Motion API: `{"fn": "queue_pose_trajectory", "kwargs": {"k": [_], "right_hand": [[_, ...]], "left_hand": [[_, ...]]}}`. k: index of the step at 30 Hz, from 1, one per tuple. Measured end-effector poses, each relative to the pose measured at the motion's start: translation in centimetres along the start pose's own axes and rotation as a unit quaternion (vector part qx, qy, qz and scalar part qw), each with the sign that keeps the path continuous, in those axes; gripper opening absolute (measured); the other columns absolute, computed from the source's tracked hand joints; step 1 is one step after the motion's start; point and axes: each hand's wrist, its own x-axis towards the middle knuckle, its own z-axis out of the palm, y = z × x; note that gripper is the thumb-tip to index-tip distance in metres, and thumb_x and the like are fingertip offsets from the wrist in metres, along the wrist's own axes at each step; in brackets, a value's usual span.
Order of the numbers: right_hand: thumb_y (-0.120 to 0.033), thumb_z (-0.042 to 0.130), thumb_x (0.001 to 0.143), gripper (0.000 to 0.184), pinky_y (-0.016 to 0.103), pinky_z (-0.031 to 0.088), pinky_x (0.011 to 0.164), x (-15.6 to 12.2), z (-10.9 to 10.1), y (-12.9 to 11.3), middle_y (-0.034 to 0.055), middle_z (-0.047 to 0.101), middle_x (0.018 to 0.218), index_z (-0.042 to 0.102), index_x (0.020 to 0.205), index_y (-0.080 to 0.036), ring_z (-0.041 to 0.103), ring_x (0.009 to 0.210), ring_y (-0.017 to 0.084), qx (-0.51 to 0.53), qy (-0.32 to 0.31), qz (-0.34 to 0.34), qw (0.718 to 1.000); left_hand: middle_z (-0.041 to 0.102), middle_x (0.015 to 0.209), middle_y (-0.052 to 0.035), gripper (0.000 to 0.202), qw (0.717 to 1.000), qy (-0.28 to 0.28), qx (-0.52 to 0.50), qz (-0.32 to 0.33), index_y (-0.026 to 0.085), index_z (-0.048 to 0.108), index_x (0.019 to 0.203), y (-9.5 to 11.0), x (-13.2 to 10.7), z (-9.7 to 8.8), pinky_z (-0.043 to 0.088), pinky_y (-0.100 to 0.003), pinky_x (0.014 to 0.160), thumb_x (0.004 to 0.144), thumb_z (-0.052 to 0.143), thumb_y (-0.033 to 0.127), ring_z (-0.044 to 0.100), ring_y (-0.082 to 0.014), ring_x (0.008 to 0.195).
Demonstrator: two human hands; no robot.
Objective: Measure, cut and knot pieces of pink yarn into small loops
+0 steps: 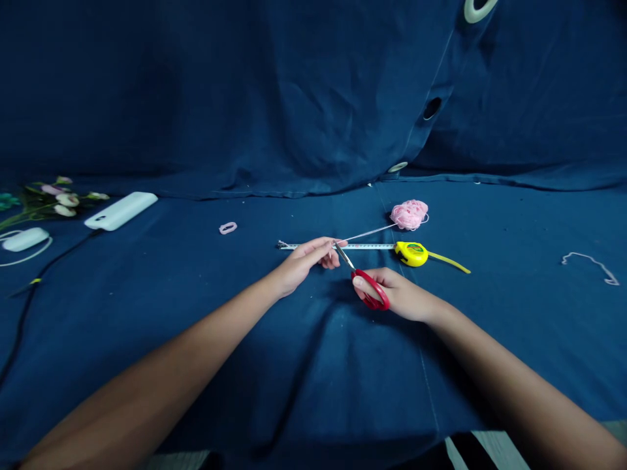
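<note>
Between the fingers of my left hand (308,260) is a strand of pink yarn (369,232), stretched taut toward a pink yarn ball (409,215) at the back. My right hand (392,292) grips red-handled scissors (375,292), their blades pointing up and left to the strand beside my left fingertips. Whether the blades touch the yarn is too small to tell. A yellow tape measure (412,254) lies just beyond my hands, its white blade (367,247) drawn out to the left and passing behind my left hand. A yellow strap trails from its right side.
A small pink yarn loop (228,228) lies left of centre, and a loose piece of yarn (590,266) at far right. On the left are a white device (122,210) with a black cable, a white rounded object (25,239) and artificial flowers (61,199). Blue cloth (196,98) hangs behind.
</note>
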Motion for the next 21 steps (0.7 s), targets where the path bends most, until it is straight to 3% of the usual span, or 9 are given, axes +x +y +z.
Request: {"fn": "queue_pose_trajectory", "kwargs": {"k": [5,11,16,21], "right_hand": [[-0.071,0.052,0.097,0.057,0.026,0.033,0.060,-0.07,0.06,-0.07,-0.0025,0.046,0.068,0.054,0.077,-0.018,0.037,0.063,0.012,-0.002,0.001,0.010,1.000],[-0.074,0.051,0.095,0.060,0.027,0.034,0.059,0.01,0.00,-0.31,-0.0017,0.047,0.067,0.054,0.074,-0.018,0.039,0.062,0.012,-0.001,0.000,0.008,1.000],[-0.074,0.049,0.096,0.061,0.027,0.036,0.060,0.09,-0.13,-0.26,-0.0004,0.051,0.067,0.056,0.075,-0.018,0.042,0.062,0.013,0.003,0.000,0.019,1.000],[-0.070,0.039,0.102,0.062,0.028,0.037,0.062,0.09,0.55,0.21,0.0012,0.054,0.068,0.054,0.072,-0.018,0.044,0.062,0.014,0.026,0.022,-0.019,0.999]], "left_hand": [[0.067,0.107,-0.0061,0.045,0.999,0.022,-0.024,-0.005,0.027,0.056,0.148,0.43,-0.11,0.15,0.048,-0.030,0.082,0.104,0.056,0.038,0.061,-0.0142,0.085],[0.068,0.096,-0.0074,0.035,0.999,-0.018,-0.037,-0.035,0.017,0.073,0.120,0.50,-0.14,0.60,0.048,-0.031,0.087,0.105,0.053,0.042,0.061,-0.0159,0.088],[0.063,0.085,-0.0029,0.026,0.998,0.031,-0.044,-0.029,0.015,0.067,0.095,0.05,0.18,0.66,0.046,-0.029,0.081,0.101,0.060,0.039,0.060,-0.0141,0.081],[0.062,0.080,-0.0018,0.029,1.000,0.008,0.026,0.005,0.015,0.063,0.092,-0.07,0.16,0.83,0.045,-0.028,0.080,0.103,0.056,0.041,0.056,-0.0135,0.077]]}}
